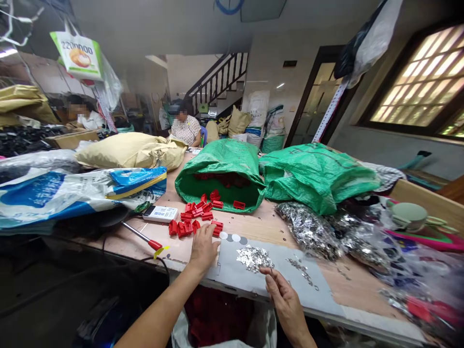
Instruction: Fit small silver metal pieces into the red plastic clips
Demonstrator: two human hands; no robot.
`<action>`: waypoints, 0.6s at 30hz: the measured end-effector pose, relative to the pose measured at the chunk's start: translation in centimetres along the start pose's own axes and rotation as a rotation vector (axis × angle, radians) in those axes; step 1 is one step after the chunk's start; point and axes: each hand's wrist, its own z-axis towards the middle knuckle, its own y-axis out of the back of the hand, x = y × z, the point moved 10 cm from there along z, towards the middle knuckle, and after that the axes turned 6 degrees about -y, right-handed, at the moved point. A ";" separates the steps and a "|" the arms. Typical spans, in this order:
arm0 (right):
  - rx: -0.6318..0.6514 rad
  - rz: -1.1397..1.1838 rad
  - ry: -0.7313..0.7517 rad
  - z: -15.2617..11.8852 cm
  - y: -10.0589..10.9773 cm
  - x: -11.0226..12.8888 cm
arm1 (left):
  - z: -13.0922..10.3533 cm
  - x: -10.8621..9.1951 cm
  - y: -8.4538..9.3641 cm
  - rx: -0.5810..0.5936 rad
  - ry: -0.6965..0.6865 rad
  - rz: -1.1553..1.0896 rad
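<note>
Presently: left hand (204, 247), reaching among red parts (184, 228), left, its grip being too hidden to tell; right hand (264, 273), pinching a small piece (271, 272) beside silver pieces (253, 258); green sack (224, 154), lying open, far side.

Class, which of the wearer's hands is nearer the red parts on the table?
Left. The left hand is at the near edge of the red parts; the right hand is farther off, beside the silver pieces.
</note>
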 end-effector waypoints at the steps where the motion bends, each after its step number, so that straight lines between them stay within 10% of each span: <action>1: 0.004 0.006 -0.006 0.0 0.0 -0.3 | 0.6 0.1 -0.6 0.008 0.003 0.044; 10: -0.009 0.124 -0.065 0.4 0.6 -2.3 | 1.5 0.2 -2.7 0.033 0.009 0.222; 18: 0.025 0.127 -0.036 0.5 0.4 -2.2 | -1.6 -1.0 -1.4 0.062 0.040 -0.109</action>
